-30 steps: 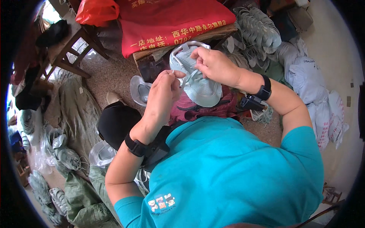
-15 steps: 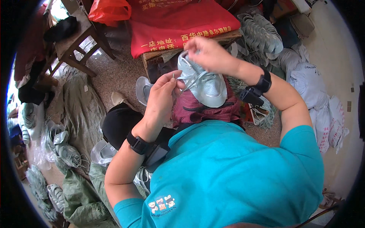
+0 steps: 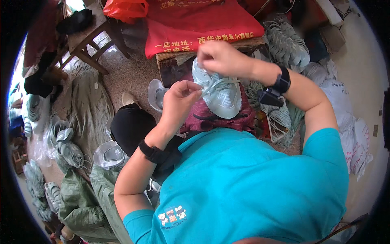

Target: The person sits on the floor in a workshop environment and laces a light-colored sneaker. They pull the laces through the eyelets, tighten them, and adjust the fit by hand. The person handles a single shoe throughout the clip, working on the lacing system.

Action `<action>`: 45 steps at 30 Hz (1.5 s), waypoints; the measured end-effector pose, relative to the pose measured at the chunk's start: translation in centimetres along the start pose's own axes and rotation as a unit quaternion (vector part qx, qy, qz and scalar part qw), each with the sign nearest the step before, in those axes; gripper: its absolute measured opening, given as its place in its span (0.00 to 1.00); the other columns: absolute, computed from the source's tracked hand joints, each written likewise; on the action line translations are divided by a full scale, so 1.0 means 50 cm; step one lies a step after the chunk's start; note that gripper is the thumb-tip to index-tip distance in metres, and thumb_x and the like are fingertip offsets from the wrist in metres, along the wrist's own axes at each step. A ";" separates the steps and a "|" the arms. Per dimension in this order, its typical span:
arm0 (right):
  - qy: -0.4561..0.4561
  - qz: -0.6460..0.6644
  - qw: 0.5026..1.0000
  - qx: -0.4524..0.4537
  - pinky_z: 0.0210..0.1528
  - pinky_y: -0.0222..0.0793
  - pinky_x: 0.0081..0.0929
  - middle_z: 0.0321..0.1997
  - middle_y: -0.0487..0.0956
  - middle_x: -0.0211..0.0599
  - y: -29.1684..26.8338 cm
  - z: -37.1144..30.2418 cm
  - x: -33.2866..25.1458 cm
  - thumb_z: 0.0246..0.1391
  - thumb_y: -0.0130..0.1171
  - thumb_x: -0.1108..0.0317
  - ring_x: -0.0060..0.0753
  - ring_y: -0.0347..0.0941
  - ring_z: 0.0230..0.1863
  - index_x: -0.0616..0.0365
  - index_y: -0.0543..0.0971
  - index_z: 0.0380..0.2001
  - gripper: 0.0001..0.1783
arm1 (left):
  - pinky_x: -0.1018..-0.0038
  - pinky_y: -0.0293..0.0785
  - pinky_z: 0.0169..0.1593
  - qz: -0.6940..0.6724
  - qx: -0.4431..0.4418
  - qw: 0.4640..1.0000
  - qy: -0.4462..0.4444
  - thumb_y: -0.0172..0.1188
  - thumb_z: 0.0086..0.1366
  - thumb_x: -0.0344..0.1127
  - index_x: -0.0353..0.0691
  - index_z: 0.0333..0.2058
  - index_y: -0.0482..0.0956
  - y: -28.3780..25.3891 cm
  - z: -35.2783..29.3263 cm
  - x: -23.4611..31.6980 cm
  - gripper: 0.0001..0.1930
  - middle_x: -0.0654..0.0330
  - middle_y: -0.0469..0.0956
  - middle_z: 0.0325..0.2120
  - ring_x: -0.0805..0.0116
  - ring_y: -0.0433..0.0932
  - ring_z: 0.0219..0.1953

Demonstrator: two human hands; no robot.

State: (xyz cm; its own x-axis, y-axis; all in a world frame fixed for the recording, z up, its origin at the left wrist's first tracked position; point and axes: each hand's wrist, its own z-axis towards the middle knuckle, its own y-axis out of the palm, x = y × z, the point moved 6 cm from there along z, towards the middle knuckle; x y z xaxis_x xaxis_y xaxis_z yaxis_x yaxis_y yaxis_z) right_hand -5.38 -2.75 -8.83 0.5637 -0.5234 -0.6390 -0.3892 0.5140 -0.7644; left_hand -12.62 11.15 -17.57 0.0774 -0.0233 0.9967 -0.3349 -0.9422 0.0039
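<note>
A pale grey-green mesh sneaker (image 3: 226, 101) rests on the maroon striped cloth over my lap, its toe pointing toward me. Its shoelace (image 3: 219, 83) runs loosely across the upper. At the shoe's left side, my left hand (image 3: 180, 99) pinches the shoelace between thumb and forefinger. My right hand (image 3: 223, 59) hovers over the ankle end with its fingers curled together. Motion blurs those fingertips, and whatever they hold is hidden.
Ahead stands a low wooden table (image 3: 170, 56) under a red printed cloth (image 3: 203, 24). A wooden stool (image 3: 91, 32) is at far left. Bundled shoe uppers (image 3: 286, 42) lie at right, near white sacks (image 3: 341, 97). A clear plastic shoe form (image 3: 156, 95) sits left of my lap.
My left hand has moved slightly right, closer to the shoe. My right hand has curled its fingers and shifted a little. The view has also shifted slightly.
</note>
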 end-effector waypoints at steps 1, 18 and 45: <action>0.035 0.136 0.990 0.011 0.28 0.70 0.23 0.26 0.76 0.33 -0.010 0.048 -0.034 0.51 0.57 0.76 0.23 0.74 0.26 0.62 0.74 0.29 0.02 | 0.82 0.70 0.35 0.048 0.025 0.998 0.038 0.62 0.62 0.27 0.35 0.33 0.78 0.001 0.006 0.011 0.03 0.65 0.78 0.31 0.80 0.73 0.32; -0.019 0.034 0.994 0.099 0.42 0.73 0.30 0.35 0.79 0.37 -0.119 0.024 0.006 0.51 0.61 0.69 0.29 0.77 0.38 0.63 0.77 0.34 0.09 | 0.63 0.63 0.43 0.384 0.093 0.895 0.210 0.62 0.50 0.28 0.46 0.32 0.77 0.116 0.083 0.087 0.09 0.63 0.75 0.29 0.58 0.71 0.40; -0.059 -0.374 0.886 0.268 0.54 0.65 0.41 0.48 0.74 0.44 -0.154 -0.207 0.063 0.42 0.55 0.79 0.49 0.69 0.50 0.63 0.70 0.30 0.09 | 0.69 0.71 0.35 0.248 0.120 0.959 0.068 0.65 0.55 0.28 0.37 0.32 0.78 0.062 0.031 0.057 0.06 0.55 0.68 0.33 0.63 0.71 0.29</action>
State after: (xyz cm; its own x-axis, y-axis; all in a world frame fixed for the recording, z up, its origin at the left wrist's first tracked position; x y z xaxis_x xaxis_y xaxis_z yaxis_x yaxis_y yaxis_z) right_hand -8.12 -15.40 -5.84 0.6023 -0.7954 0.0677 0.5102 0.3183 -0.7990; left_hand -11.99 7.63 -14.83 -0.1646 -0.4604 0.8723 -0.0715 -0.8765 -0.4761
